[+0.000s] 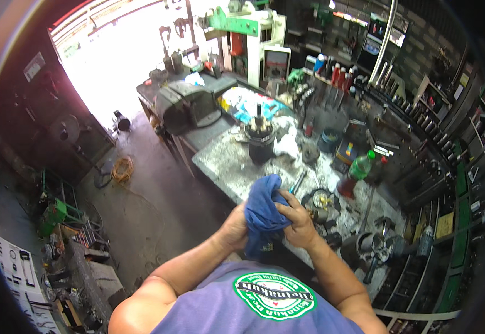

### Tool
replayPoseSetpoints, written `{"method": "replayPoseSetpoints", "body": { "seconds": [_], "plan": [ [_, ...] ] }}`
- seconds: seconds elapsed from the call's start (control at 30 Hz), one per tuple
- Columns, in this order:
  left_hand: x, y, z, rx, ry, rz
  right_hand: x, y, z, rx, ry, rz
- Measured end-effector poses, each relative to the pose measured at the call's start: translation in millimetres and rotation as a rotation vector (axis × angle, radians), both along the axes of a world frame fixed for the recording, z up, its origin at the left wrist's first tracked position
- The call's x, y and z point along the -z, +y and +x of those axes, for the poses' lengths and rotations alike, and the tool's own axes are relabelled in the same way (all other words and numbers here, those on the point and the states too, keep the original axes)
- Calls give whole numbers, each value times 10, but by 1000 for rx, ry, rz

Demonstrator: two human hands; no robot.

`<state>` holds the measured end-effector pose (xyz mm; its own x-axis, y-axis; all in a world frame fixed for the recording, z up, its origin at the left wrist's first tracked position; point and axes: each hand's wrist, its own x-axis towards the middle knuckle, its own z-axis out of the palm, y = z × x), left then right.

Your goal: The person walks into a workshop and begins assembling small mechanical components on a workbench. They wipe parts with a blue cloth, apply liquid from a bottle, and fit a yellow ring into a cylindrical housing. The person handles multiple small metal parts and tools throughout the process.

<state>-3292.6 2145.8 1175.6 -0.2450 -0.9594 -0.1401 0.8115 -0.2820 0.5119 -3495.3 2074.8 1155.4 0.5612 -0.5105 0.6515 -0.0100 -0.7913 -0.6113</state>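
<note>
A bunched blue cloth [265, 209] is held between my two hands in front of my chest, over the near edge of the workbench. My left hand [234, 227] grips it from the left side, its fingers partly hidden by the folds. On the other side my right hand [297, 220] has its fingers curled over the cloth. Whether anything is wrapped inside cannot be seen. Beyond the cloth, a dark cylindrical motor-like part [261, 146] stands upright on the bench. A round metal part with a brassy centre [323, 200] lies just right of my right hand.
The stained workbench [220, 170] carries a green-capped bottle [359, 170], a white rag [288, 146] and loose metal parts [368, 247]. A large dark vise-like block [184, 106] sits at the far left. Tool racks [415, 122] line the right. An orange cable coil [122, 168] lies on the floor.
</note>
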Motion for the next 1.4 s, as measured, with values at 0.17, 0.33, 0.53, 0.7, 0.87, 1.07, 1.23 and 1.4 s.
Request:
{"method": "replayPoseSetpoints", "body": {
  "seconds": [0.17,0.33,0.53,0.7,0.87,1.07,1.23,1.4],
  "plan": [
    [263,375,430,7,105,-64,127,38,93,-375,-454,922],
    [632,541,718,-47,-193,-67,81,380,1081,-79,103,519],
    [723,603,1585,-151,-19,18,-81,250,2099,-254,175,430],
    [645,859,2529,-86,211,84,-80,-30,2907,-533,232,317],
    [550,1071,3157,-293,-16,-60,22,-43,3521,-654,68,765],
    [438,982,3843,-490,-971,-125,-72,158,4466,-630,285,364],
    [350,912,4358,-642,-1303,90,-102,202,5368,-357,149,69],
    [397,757,4932,-772,-1258,65,9,-526,6188,-895,-137,1696]
  ]
}}
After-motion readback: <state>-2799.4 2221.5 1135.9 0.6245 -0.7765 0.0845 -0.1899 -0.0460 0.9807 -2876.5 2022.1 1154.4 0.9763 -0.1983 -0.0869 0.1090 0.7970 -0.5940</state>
